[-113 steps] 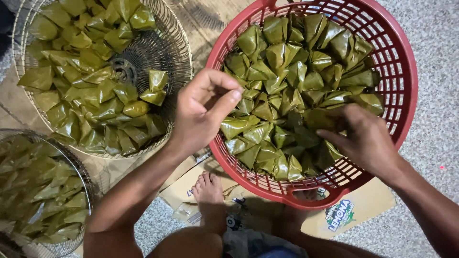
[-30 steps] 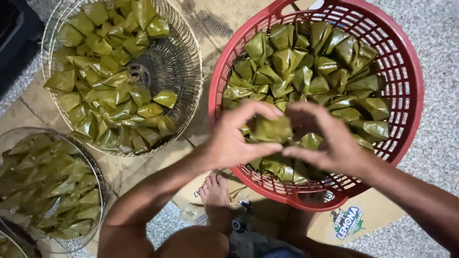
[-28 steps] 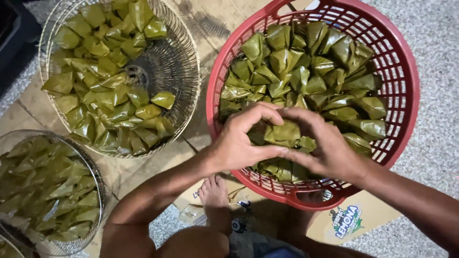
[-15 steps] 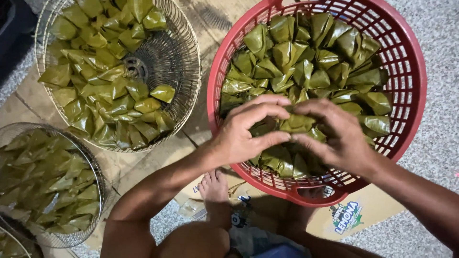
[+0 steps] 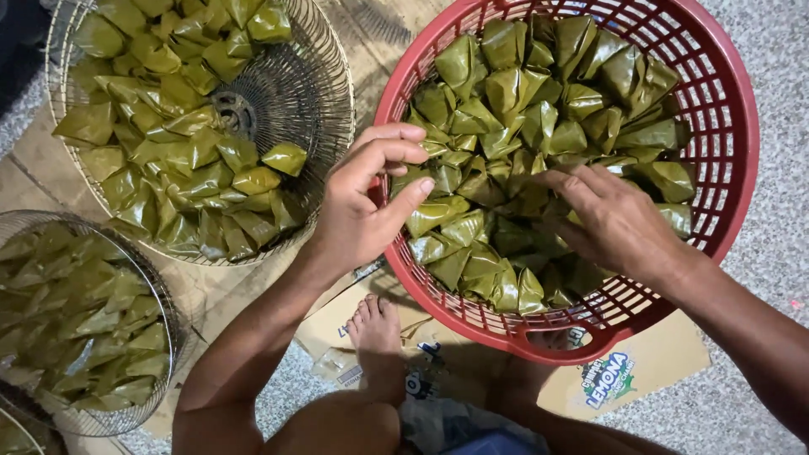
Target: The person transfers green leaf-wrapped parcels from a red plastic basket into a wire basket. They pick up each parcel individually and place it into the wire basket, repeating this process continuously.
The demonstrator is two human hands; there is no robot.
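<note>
Since half a second ago, your hands are drawing apart, no longer cupped together over one spot. Your left hand [image 5: 366,206] is hovering at the near-left rim of the red basket [image 5: 725,126], fingers loosely curled and closed on nothing, its thumb just touching a leaf-wrapped parcel [image 5: 436,212]. Your right hand [image 5: 615,221] is lying flat, fingers spread, pressing on the pile of leaf parcels [image 5: 539,109] inside the basket. Two wire baskets [image 5: 316,93] of parcels are sitting to the left.
</note>
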